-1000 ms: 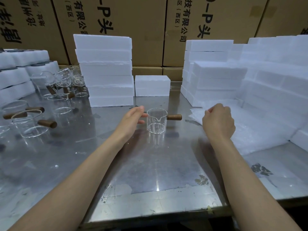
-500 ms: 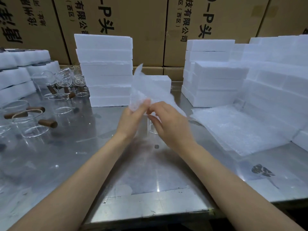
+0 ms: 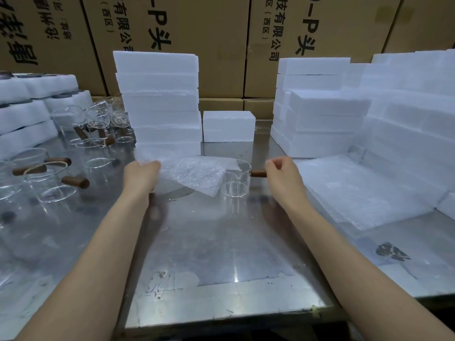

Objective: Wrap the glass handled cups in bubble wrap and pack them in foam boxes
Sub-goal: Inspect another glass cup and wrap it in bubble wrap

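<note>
A small glass cup (image 3: pixel 236 179) with a spout and a brown wooden handle (image 3: pixel 258 173) stands upright on the steel table (image 3: pixel 221 254). My left hand (image 3: pixel 141 173) pinches the left edge of a bubble wrap sheet (image 3: pixel 197 174), which hangs just above the table to the left of the cup; its right corner overlaps the cup's rim. My right hand (image 3: pixel 283 174) is curled into a loose fist just beyond the tip of the handle and holds nothing that I can see. A single foam box (image 3: pixel 229 126) sits behind the cup.
Stacks of foam boxes (image 3: pixel 160 102) rise at centre left, more of them (image 3: pixel 320 114) at the right and the far left (image 3: pixel 27 112). A pile of bubble wrap sheets (image 3: pixel 364 190) lies at the right. Several more glass cups (image 3: pixel 54 178) crowd the left. Cardboard cartons (image 3: pixel 209 40) form the back wall.
Both hands held the sheet raised over the cup; now my right hand has let go and moved right to the handle's tip, while my left hand has swung the sheet down and left.
</note>
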A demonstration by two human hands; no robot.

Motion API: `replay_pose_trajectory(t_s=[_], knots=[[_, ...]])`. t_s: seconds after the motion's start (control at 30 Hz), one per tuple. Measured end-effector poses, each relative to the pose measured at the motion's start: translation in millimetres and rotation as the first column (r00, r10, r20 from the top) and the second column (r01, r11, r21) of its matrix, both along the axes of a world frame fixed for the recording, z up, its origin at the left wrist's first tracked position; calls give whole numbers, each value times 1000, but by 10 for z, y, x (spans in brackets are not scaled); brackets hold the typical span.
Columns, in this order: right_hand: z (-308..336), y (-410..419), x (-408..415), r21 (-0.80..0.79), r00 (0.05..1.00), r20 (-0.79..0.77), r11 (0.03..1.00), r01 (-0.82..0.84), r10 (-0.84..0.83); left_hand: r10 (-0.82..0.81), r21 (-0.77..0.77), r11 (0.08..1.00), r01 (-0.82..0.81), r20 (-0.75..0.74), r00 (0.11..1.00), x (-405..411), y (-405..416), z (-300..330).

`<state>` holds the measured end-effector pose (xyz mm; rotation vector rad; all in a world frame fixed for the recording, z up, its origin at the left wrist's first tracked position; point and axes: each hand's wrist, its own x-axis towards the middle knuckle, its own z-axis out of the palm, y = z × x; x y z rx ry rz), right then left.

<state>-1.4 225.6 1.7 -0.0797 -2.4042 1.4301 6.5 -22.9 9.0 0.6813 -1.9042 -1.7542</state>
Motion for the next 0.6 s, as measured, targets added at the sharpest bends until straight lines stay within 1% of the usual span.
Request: replay_pose_trajectory(t_s=[0.07, 0.1, 0.13, 0.17, 0.2, 0.23, 0.27, 0.3, 0.33, 0.37, 0.4, 0.43, 0.47, 0.5, 0.53, 0.6], knots=[[-54, -32, -20, 49, 996, 72, 997, -59, 56, 128, 3, 992, -128, -14, 992, -5, -14, 5], [-68, -46, -24, 70, 994, 81, 995, -76, 70, 209, -30, 977, -210, -11, 978, 0, -10, 10], [-74, -50, -25, 91, 994, 81, 993, -82, 74, 289, -107, 951, -289, -16, 957, 25, 15, 28], [-74, -50, -22, 106, 994, 80, 991, -84, 75, 358, -226, 901, -371, -99, 929, 55, 34, 47], [-68, -48, -18, 113, 994, 83, 990, -85, 76, 356, -341, 845, -412, -216, 909, 81, 72, 63], [-64, -44, -16, 114, 993, 90, 990, -88, 78, 263, -426, 818, -386, -320, 910, 104, 123, 80], [-66, -40, -21, 112, 992, 98, 989, -93, 82, 99, -499, 815, -293, -379, 920, 107, 182, 80], [-68, -36, -24, 109, 991, 105, 989, -99, 87, -94, -568, 811, -144, -369, 925, 107, 256, 65], [-69, -35, -24, 104, 990, 110, 989, -104, 93, -270, -638, 770, 18, -300, 915, 122, 333, 38], [-68, -35, -24, 98, 989, 109, 989, -108, 97, -397, -702, 695, 154, -197, 896, 126, 391, -11], [-65, -32, -24, 93, 989, 105, 990, -110, 100, -463, -754, 603, 261, -64, 884, 121, 433, -59], [-60, -30, -23, 88, 990, 102, 990, -111, 102, -473, -781, 524, 339, 63, 879, 105, 451, -112], [-55, -23, -21, 80, 989, 101, 990, -113, 105, -450, -795, 470, 384, 159, 879, 97, 454, -147], [-50, -19, -19, 71, 989, 103, 991, -112, 105, -419, -803, 443, 399, 208, 884, 81, 438, -172], [-46, -13, -22, 65, 989, 108, 992, -109, 102, -397, -804, 444, 395, 219, 891, 70, 419, -176], [-35, -4, -25, 57, 987, 123, 993, -107, 100, -363, -783, 507, 361, 186, 913, 59, 386, -150]])
